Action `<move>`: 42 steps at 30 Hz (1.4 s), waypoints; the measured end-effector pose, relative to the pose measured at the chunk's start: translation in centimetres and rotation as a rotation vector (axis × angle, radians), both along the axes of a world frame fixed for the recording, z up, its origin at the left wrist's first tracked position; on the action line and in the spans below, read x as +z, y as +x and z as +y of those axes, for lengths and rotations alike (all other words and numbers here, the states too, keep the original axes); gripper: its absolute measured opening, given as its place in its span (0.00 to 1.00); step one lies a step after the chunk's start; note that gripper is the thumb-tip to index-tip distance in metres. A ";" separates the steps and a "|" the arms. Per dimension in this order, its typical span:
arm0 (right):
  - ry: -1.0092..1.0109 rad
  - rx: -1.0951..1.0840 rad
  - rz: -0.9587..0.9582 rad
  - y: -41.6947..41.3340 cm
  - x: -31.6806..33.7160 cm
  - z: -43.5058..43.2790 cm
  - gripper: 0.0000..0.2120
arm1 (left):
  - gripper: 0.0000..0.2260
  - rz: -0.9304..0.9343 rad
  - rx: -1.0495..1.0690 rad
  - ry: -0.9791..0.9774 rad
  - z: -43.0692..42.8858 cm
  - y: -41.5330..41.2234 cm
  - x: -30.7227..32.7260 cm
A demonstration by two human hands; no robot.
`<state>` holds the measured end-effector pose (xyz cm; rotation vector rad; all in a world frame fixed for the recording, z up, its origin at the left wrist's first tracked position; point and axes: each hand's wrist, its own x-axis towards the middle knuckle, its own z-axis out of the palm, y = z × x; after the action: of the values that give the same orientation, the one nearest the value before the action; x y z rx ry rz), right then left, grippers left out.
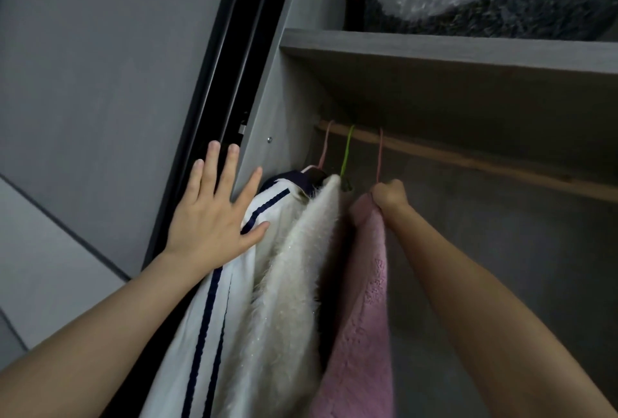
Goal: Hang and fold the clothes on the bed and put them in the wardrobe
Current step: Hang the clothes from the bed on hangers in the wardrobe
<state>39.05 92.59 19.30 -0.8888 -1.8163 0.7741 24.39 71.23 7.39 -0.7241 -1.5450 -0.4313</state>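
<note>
Pink garment (364, 300) hangs from the wardrobe rail (501, 166), its top gripped inside the curled fingers of the right hand (389, 196); left hand (214, 217) lies flat, fingers spread wide, thumb touching the white striped garment (239, 283).

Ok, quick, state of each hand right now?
Left hand: open, fingers spread, by the white jacket.
Right hand: gripping the pink top at its hanger.

Crowded left, open right.
A white jacket with navy stripes (177, 367), cream fluffy coat (291, 300) and pink textured knit (361, 334) fill the left end of the brown wooden rail (485, 163), against the grey wardrobe side panel (271, 89); right of them the rail runs bare under a grey shelf board (434, 49).
</note>
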 end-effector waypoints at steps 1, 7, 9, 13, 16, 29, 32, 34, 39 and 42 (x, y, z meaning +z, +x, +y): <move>0.001 -0.008 0.005 -0.6 -0.5 0.1 0.16 | 0.34 -0.002 0.001 -0.003 0.0 0.0 0.0; 0.106 -0.065 -0.111 -3.3 -1.6 0.1 0.16 | 0.34 0.003 0.042 -0.020 -0.1 0.0 -0.1; 0.126 -0.084 -0.156 -3.7 -1.5 0.1 0.17 | 0.34 0.002 0.057 -0.024 -0.2 0.1 -0.1; 0.136 -0.126 -0.195 -3.8 -1.9 0.0 0.18 | 0.34 -0.008 0.046 -0.029 -0.4 0.4 0.0; 0.132 -0.130 -0.199 -3.3 -2.3 -0.3 0.18 | 0.34 -0.021 0.030 -0.040 -0.5 0.5 0.1; 0.241 -0.003 -0.207 2.5 -6.8 -3.4 0.28 | 0.32 -0.262 -0.178 -0.127 -1.7 2.6 0.2; 0.250 -0.104 -0.200 6.1 -6.7 -2.5 0.25 | 0.31 -0.412 -0.309 -0.049 -1.1 4.5 0.7; 0.252 -0.199 -0.235 9.1 -6.8 -1.7 0.23 | 0.28 -0.432 -0.411 -0.039 -0.1 6.8 1.5; 0.315 -0.428 -0.408 16.7 -6.9 -0.8 0.22 | 0.24 -0.286 -0.642 -0.169 3.3 12.9 2.1; 0.426 -0.629 -0.558 22.3 -6.7 -1.3 0.22 | 0.23 -0.311 -0.718 -0.231 5.9 15.2 1.2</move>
<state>61.39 91.28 12.57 -1.3628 -1.8844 -0.2805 39.61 77.10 8.63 -1.4553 -1.6032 -0.9385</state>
